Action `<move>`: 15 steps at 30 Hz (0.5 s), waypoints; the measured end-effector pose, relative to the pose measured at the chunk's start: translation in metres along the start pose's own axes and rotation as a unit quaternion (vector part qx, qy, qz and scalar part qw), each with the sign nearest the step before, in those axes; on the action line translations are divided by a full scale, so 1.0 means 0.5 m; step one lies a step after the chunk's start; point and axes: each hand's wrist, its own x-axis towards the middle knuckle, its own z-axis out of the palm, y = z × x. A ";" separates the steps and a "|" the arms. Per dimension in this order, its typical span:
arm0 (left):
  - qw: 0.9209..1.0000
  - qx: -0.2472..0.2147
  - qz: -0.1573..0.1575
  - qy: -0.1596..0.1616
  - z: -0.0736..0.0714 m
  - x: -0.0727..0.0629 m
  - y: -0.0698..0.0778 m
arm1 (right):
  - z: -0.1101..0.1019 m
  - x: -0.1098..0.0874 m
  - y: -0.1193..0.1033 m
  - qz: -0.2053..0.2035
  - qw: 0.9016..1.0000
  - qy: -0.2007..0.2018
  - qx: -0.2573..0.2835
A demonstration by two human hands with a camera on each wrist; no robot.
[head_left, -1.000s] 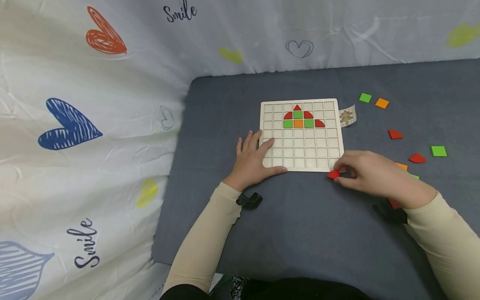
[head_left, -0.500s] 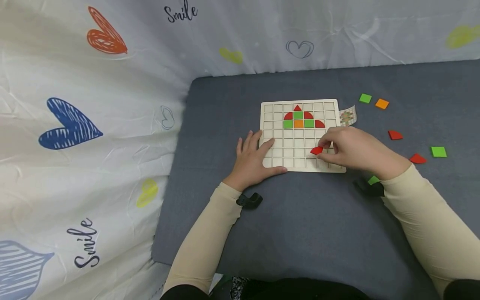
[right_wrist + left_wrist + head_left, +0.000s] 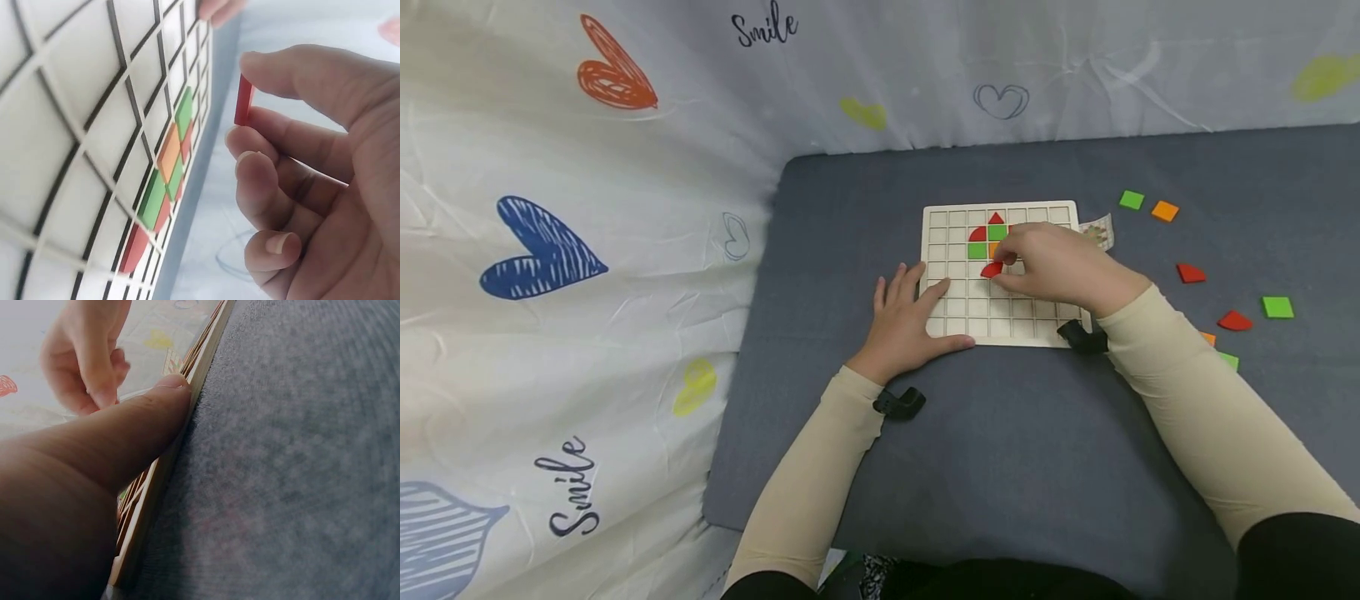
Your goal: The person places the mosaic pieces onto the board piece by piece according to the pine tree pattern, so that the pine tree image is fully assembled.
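Observation:
My right hand (image 3: 1052, 262) pinches a red quarter-circle tile (image 3: 991, 270) between thumb and fingertips, over the middle of a pale wooden grid board (image 3: 957, 323). In the right wrist view the red tile (image 3: 243, 100) stands edge-on, apart from the grid. My left hand (image 3: 898, 323) lies spread at the board's left side, its thumb (image 3: 147, 419) on the near edge. Set in the grid are a red triangle (image 3: 996, 218), a red quarter-circle (image 3: 977, 235), green squares (image 3: 977, 251) and an orange square (image 3: 169, 153). My right hand hides some of these in the head view.
Loose tiles lie right of the board: green squares (image 3: 1131, 200), orange squares (image 3: 1165, 211) and red quarter-circles (image 3: 1191, 273). A patterned paper card (image 3: 1101, 231) pokes out at the board's right edge. A white printed curtain (image 3: 685, 275) hangs along the grey table's left and far sides.
My right hand has carried the red quarter-circle tile left and away from me, from the board's near right corner to just below the set tiles. My left hand stays in place.

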 end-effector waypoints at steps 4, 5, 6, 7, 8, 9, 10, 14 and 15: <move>1.000 0.003 0.000 0.000 -0.001 0.000 -0.003 | 0.002 0.037 -0.001 -0.016 1.000 -0.003 0.002; 1.000 0.005 0.001 0.001 -0.001 0.000 -0.004 | 0.002 0.046 -0.001 -0.020 1.000 -0.003 0.004; 1.000 0.005 0.001 0.001 -0.001 -0.001 -0.004 | 0.001 0.054 -0.001 -0.022 1.000 -0.004 0.006; 1.000 0.006 0.001 0.001 -0.002 -0.001 -0.004 | 0.002 0.062 -0.001 -0.024 1.000 -0.006 0.007; 1.000 0.006 0.002 0.001 -0.002 -0.001 -0.004 | 0.002 0.070 0.000 -0.023 1.000 -0.008 0.011; 1.000 0.006 0.003 0.001 -0.002 -0.001 -0.005 | 0.003 0.077 0.002 -0.025 1.000 -0.010 0.012; 1.000 0.006 0.005 0.000 -0.001 -0.002 -0.005 | 0.004 0.084 0.003 -0.025 1.000 -0.013 0.013; 1.000 0.004 0.008 -0.004 -0.002 -0.001 -0.005 | 0.010 0.112 0.011 -0.026 0.999 -0.029 0.004; 1.000 0.004 0.008 -0.003 -0.003 -0.001 -0.006 | 0.012 0.120 0.011 -0.027 0.999 -0.032 0.002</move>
